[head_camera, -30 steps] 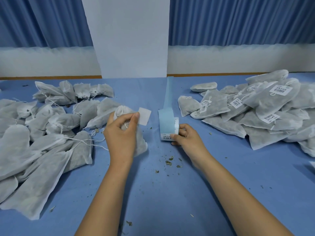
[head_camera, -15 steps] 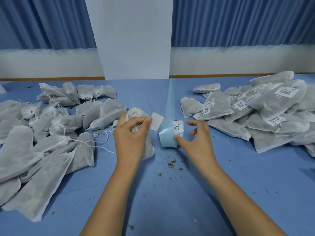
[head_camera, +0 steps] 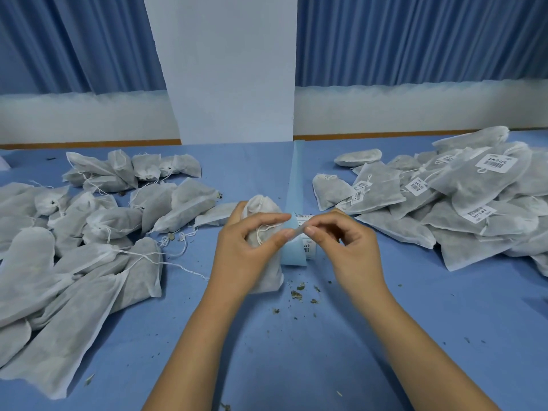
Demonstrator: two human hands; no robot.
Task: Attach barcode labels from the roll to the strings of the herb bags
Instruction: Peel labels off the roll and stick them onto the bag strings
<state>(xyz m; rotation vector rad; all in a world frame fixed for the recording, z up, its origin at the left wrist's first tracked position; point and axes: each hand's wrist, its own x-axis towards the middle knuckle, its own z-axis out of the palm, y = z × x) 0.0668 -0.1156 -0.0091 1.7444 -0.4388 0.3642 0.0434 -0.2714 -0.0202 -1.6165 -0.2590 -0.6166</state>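
The left hand (head_camera: 240, 256) is cupping a herb bag (head_camera: 265, 280) just above the table (head_camera: 296, 366), near the middle. Its fingers are curling round the gathered neck, and its thumb and forefinger are closing on the label (head_camera: 297, 230). The right hand (head_camera: 355, 250) is pinching the other end of that label between thumb and forefinger, with its remaining fingers loosely curled. The bag's string (head_camera: 260, 234) is looping under the left fingertips. Blur is hiding whether the label is already wrapping it.

The bag is looking light and soft, a thin non-woven pouch that will be sagging unless held by the neck. The string is thin and limp, so it is needing tension while the sticker folds over it. The label is small, flimsy and sticky, so it is probably best held by its edges.

Half a second ago the right hand was resting on the roll (head_camera: 293, 256), and the label was sticking out sideways from the left hand. Now the right hand is meeting the left at the label, and the roll is lying untouched behind them. The unlabelled pile (head_camera: 89, 232) on the left and the labelled pile (head_camera: 459, 209) on the right are lying as before.
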